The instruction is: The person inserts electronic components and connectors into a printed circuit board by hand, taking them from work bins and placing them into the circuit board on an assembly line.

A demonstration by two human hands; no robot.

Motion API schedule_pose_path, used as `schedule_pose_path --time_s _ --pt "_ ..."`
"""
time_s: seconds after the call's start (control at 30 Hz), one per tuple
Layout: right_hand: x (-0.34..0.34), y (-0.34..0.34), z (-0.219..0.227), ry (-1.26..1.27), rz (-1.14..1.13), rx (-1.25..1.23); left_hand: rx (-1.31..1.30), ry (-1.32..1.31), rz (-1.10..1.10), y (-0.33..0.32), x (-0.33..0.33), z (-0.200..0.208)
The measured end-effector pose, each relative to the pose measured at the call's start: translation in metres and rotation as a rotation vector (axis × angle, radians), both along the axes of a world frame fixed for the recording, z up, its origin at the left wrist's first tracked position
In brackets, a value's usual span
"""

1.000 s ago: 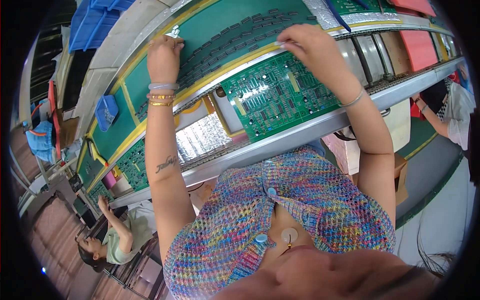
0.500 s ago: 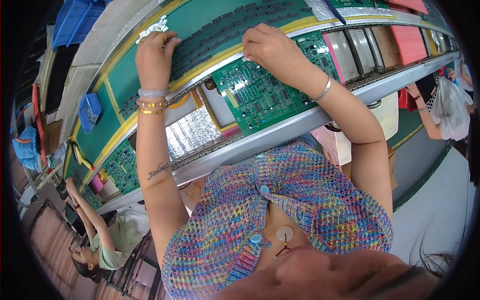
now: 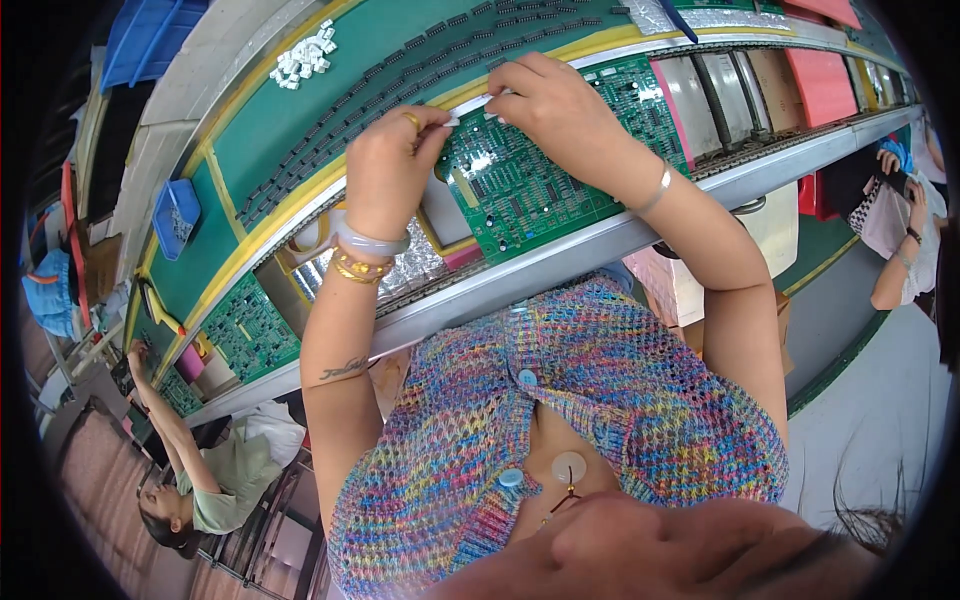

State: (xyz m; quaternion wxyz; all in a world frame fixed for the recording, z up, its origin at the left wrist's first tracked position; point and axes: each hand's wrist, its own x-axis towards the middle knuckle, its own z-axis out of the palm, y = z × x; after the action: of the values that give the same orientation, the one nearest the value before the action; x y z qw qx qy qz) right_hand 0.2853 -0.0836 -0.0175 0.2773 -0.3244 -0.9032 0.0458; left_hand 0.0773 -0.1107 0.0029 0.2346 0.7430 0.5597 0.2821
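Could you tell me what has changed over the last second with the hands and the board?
The left hand came in from the far left to meet the right hand over the green board; both now pinch a thin white strip between them. The board stayed on the line, as did the white parts pile.

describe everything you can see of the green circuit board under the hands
The green circuit board is a flat rectangular panel covered with small dark chips, silvery solder spots and white markings. It lies face up, tilted in view, on the conveyor line. The left hand and right hand hold a thin white strip over its far edge.
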Motion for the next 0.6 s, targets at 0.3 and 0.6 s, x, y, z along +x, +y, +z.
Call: schedule_pose_path --time_s 0.3,0.6 --pt "-0.006 -0.116 0.007 0.229 0.188 -0.497 0.065 0.069 -0.002 0.004 0.016 -0.015" --pt "-0.022 -0.141 -0.009 0.281 0.219 -0.568 0.134 0.106 -0.031 0.006 0.017 -0.017"
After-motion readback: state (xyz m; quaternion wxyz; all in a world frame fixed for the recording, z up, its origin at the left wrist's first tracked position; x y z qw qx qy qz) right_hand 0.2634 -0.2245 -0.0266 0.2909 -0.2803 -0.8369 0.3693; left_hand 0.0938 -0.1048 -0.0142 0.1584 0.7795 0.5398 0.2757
